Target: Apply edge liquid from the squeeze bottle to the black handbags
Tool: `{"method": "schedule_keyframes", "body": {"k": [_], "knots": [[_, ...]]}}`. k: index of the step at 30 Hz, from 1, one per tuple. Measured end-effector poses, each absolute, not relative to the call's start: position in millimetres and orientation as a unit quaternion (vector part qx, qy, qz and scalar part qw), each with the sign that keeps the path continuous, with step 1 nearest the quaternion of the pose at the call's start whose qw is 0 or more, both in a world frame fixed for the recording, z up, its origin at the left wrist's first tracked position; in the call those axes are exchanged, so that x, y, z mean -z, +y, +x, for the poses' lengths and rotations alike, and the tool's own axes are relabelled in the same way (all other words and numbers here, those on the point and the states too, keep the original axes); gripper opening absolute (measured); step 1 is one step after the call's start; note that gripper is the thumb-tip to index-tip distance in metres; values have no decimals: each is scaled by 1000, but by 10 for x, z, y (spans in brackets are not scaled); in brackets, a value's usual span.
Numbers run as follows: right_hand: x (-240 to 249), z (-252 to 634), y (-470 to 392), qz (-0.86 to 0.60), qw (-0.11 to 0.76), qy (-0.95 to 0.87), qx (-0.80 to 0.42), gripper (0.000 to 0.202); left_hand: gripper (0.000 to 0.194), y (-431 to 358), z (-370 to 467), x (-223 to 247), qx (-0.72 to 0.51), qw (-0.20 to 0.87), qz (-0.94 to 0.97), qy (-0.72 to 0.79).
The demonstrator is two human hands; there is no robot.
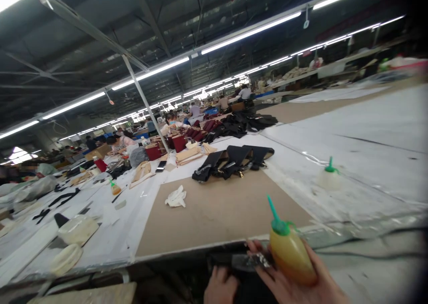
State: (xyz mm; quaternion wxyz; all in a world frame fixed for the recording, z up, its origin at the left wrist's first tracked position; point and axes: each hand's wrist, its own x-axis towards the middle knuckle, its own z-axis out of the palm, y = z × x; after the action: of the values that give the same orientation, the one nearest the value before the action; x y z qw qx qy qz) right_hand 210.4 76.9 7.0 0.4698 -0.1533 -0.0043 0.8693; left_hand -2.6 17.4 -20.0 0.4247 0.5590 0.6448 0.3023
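Observation:
My right hand (289,294), at the lower right, is wrapped around a squeeze bottle (291,255) of amber liquid with a green nozzle pointing up. Its fingertips also touch a black fabric piece (251,288) with clear plastic film on it, below the table edge. My left hand (220,287) is curled at the near edge of that black piece and seems to grip it; its fingertips are partly hidden. Several folded black fabric pieces (230,163) with gold zipper pulls lie in a row on the brown board (207,210) ahead.
On the white tabletop stand a pale bottle with a green nozzle (329,177) and, farther left, a small amber bottle (115,188). Crumpled white cloth (176,197), a plastic tub (78,229), a phone (161,166) and tan pieces (189,155) lie about. People work farther back.

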Motion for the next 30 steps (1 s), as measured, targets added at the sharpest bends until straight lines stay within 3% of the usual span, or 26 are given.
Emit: {"method": "schedule_keyframes", "body": {"k": [3,7,10,15,22,27,30], "knots": [[-365,2105,699,-153,459,47,-874,42,28,115,-106,132,-312,373,579,654],[-542,2102,647,-99,437,-19,-894,50,29,-61,-167,-114,-339,390,569,639],[-445,2162,591,-80,405,-59,-909,55,24,-195,-142,-126,-304,415,579,633],[-16,2525,453,-146,325,-94,-930,75,27,-438,-117,335,-239,479,575,619],[555,3016,193,-246,426,-62,-868,52,29,-608,-422,764,-367,392,559,633],[611,2925,121,-217,401,-41,-889,75,28,-580,-695,676,-350,419,519,657],[517,2893,157,-190,399,-68,-894,77,35,-594,-758,611,-330,447,522,647]]}}
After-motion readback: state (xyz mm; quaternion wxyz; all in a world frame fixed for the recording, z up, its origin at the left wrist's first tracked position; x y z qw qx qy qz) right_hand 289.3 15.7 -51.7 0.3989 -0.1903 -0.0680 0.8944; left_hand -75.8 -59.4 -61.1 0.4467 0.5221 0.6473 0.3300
